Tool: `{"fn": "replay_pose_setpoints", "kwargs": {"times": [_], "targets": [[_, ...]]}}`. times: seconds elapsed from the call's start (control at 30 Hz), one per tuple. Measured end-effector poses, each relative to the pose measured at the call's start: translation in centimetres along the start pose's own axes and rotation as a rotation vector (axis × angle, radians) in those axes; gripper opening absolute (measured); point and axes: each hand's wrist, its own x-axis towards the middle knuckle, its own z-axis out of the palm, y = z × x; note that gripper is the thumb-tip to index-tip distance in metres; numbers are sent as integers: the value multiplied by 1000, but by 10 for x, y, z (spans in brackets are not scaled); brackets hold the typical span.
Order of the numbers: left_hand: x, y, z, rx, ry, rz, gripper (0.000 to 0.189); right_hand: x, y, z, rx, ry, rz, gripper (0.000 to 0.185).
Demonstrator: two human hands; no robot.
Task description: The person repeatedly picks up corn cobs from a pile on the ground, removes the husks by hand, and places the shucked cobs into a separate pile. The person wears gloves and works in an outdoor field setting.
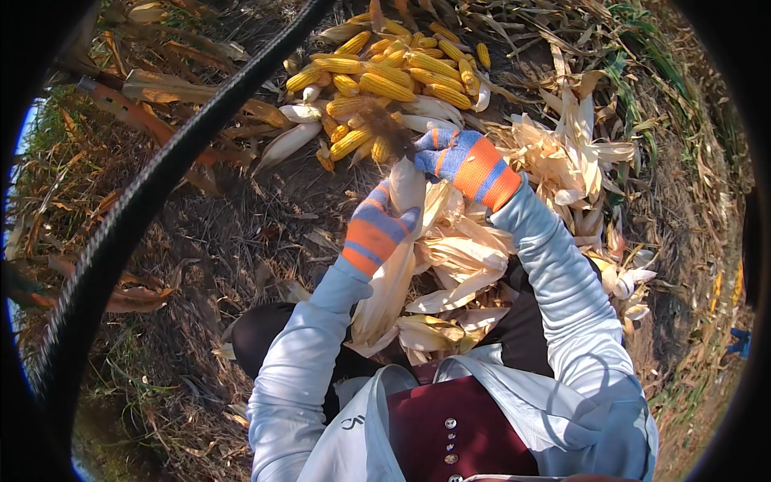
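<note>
Both of my hands wear orange and blue striped knit gloves. My left hand (pixel 380 224) grips an ear of corn in its pale dry husk (pixel 407 184) from below. Around the upper end of the same ear, my right hand (pixel 461 159) closes its fingers at the tip, beside a tuft of brown corn silk (pixel 385 128). Peeled husk leaves (pixel 385 295) hang below my left hand. Just beyond the hands lies a heap of husked yellow corn cobs (pixel 385 78). The fingertips of my right hand are partly hidden behind the ear.
Loose dry husks (pixel 464 259) lie between my knees, and a larger husk pile (pixel 578 150) stands to the right. Several unhusked ears (pixel 292 141) border the cob heap. Dry stalks (pixel 168 90) cover the ground at left. A dark strap (pixel 162 175) crosses the view.
</note>
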Motion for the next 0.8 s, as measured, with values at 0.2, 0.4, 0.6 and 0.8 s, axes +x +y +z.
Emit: {"fn": "replay_pose_setpoints", "kwargs": {"times": [0.2, 0.4, 0.6, 0.8], "targets": [[6, -16, 1, 49, 74, 118, 44, -2, 1, 18, -53, 172, -85, 23], [10, -25, 1, 14, 95, 128, 47, 0, 9, 25, -86, 263, -53, 20], [15, -27, 2, -15, 123, 178, 52, 26, 56, 19, -151, 148, -50, 21], [17, -18, -1, 126, 230, 280, 55, 48, 76, 21, 198, 144, -169, 21]]}}
